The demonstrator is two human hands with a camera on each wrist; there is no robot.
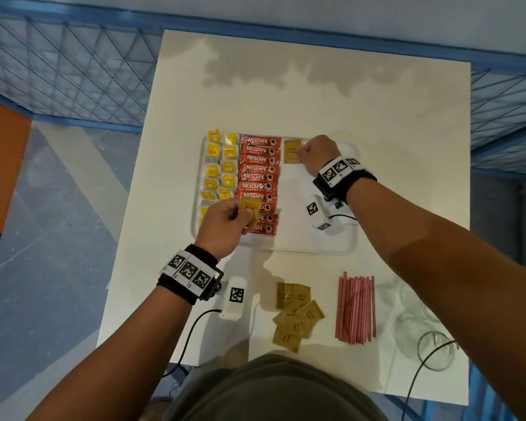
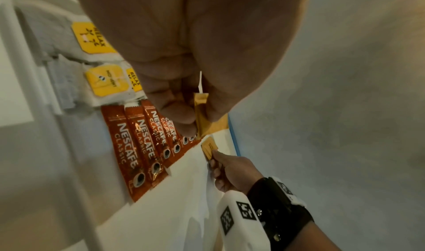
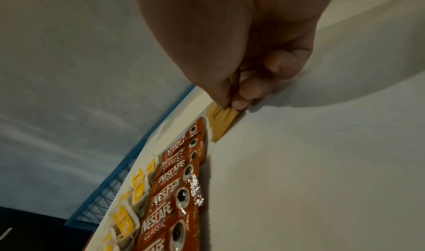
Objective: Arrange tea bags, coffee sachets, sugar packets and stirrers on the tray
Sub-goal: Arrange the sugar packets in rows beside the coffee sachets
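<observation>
A white rectangular plastic tray [image 1: 316,249] sits near the middle of a white square table [image 1: 407,117]. Along the tray's left edge lie two columns of white tea bags with yellow tags [image 1: 220,168], and just beside them, toward the tray's middle, runs a column of red Nescafé coffee sachets [image 1: 258,177] laid crosswise, each overlapping the next.

The right hand [image 1: 319,156] reaches to the tray's far edge, its thumb and forefinger pinching the right side of a flat golden-brown sugar packet [image 1: 292,151] that lies on the tray just beside the topmost coffee sachet. In the right wrist view the fingertips [image 3: 239,103] close narrowly on that packet's near corner, with the packet flat against the tray floor.

The left hand [image 1: 222,229] hovers over the tray's near-left corner, above the lower end of the coffee column. Its thumb and fingers pinch a second golden-brown sugar packet [image 1: 249,212], held up off the tray and tilted; the left wrist view shows this packet edge-on, clamped between thumb and fingers.

On the table's near edge, in front of the tray, lies a loose heap of golden-brown sugar packets [image 1: 296,317]. To its right lies a bundle of thin red-and-white striped stirrers [image 1: 356,308], lying parallel. At the table's near-right corner are clear glass jars [image 1: 425,341], one on its side.
</observation>
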